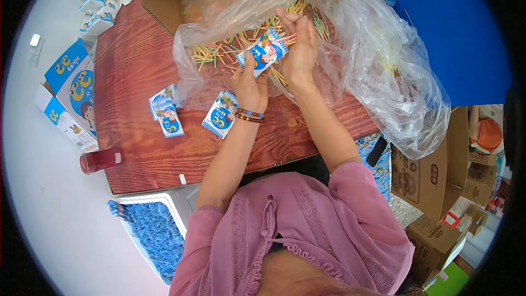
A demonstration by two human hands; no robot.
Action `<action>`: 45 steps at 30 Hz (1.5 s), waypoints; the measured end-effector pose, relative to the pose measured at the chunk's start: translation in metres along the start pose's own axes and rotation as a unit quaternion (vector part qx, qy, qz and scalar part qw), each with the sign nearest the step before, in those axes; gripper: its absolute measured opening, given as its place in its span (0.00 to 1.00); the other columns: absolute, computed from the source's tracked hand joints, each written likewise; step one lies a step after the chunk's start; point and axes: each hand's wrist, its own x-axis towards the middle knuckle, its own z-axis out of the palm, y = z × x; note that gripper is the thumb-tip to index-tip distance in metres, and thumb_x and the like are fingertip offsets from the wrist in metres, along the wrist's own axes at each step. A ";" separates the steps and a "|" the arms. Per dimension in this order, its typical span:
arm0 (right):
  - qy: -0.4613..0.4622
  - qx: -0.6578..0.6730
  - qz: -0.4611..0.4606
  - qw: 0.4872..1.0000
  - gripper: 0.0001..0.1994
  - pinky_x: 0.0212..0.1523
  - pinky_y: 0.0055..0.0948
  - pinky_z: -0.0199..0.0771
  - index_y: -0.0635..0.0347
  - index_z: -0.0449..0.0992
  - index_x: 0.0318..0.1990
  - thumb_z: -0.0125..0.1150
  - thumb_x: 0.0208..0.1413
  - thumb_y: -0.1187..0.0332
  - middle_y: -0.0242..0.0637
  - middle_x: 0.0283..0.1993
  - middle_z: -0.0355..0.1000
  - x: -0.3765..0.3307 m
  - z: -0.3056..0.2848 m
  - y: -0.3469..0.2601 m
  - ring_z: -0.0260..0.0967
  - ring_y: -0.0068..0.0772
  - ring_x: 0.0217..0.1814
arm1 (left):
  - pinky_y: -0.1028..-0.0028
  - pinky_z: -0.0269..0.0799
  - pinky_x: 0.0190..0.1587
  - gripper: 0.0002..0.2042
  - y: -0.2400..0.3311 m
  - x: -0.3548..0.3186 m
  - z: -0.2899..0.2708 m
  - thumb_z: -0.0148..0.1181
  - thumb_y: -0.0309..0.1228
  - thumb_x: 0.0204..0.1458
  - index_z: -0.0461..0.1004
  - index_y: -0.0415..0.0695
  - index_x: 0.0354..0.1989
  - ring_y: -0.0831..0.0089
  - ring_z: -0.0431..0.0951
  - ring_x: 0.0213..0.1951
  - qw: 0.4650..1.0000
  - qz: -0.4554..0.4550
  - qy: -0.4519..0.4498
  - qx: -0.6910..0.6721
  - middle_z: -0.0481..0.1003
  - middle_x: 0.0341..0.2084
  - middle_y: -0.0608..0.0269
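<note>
The left hand point(250, 86) is closed, pinching a small flat blue-and-white printed plastic packet point(265, 55) between thumb and fingers, just left of the half-open, cupped right hand point(300, 60). Thin pink sticks point(289, 39) span from packet to right palm; whether that hand grips them, I cannot tell. The packet hides some left fingertips; cloudy film point(211, 32) blurs things beyond both hands.

Left fingers point(249, 64) near right fingers point(303, 30)

Red-brown wooden table point(131, 87): blue-white packets point(221, 115), clear plastic bag point(392, 77).
</note>
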 end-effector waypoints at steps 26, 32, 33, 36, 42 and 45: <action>-0.009 0.037 0.027 0.999 0.17 0.65 0.38 0.60 0.69 0.66 0.46 0.39 0.67 0.61 0.55 0.55 0.67 0.004 0.005 -0.002 0.62 0.43 0.62 | 0.72 0.74 0.39 0.08 0.005 -0.004 -0.007 0.56 0.33 0.57 0.74 0.41 0.38 0.74 0.77 0.38 1.000 0.007 0.011 -0.001 0.77 0.36 0.63; -0.088 -0.055 0.055 0.993 0.18 0.59 0.33 0.64 0.67 0.66 0.50 0.38 0.67 0.60 0.51 0.55 0.68 -0.009 0.006 -0.003 0.63 0.39 0.60 | 0.71 0.75 0.41 0.09 0.006 -0.001 -0.010 0.57 0.33 0.57 0.74 0.41 0.39 0.73 0.77 0.39 1.000 0.000 0.005 -0.016 0.76 0.37 0.63; -0.089 -0.055 0.055 0.993 0.18 0.59 0.33 0.64 0.67 0.66 0.50 0.38 0.67 0.60 0.51 0.55 0.68 -0.009 0.005 -0.001 0.63 0.39 0.60 | 0.71 0.75 0.41 0.09 0.007 -0.001 -0.010 0.57 0.33 0.57 0.74 0.41 0.39 0.73 0.77 0.39 1.000 0.000 0.006 -0.016 0.76 0.37 0.63; -0.053 -0.056 0.044 0.996 0.20 0.55 0.26 0.63 0.66 0.69 0.50 0.38 0.67 0.58 0.43 0.53 0.72 -0.006 -0.001 0.004 0.66 0.28 0.56 | 0.71 0.74 0.42 0.09 0.009 -0.002 -0.011 0.57 0.33 0.57 0.73 0.40 0.39 0.73 0.76 0.40 1.000 -0.015 0.011 -0.024 0.76 0.38 0.63; -0.102 -0.103 0.079 0.986 0.20 0.46 0.21 0.71 0.64 0.66 0.54 0.39 0.67 0.56 0.43 0.56 0.69 -0.012 0.000 -0.002 0.67 0.26 0.53 | 0.70 0.74 0.46 0.10 0.008 -0.001 -0.010 0.57 0.33 0.57 0.73 0.39 0.40 0.72 0.76 0.41 1.000 -0.009 0.013 -0.023 0.76 0.40 0.62; -0.157 -0.151 0.168 0.962 0.21 0.49 0.21 0.70 0.62 0.67 0.56 0.41 0.66 0.56 0.42 0.56 0.69 -0.013 -0.002 -0.005 0.66 0.27 0.54 | 0.69 0.74 0.46 0.10 0.009 -0.001 -0.007 0.56 0.33 0.57 0.73 0.39 0.40 0.72 0.76 0.41 0.999 -0.012 0.006 -0.029 0.76 0.40 0.61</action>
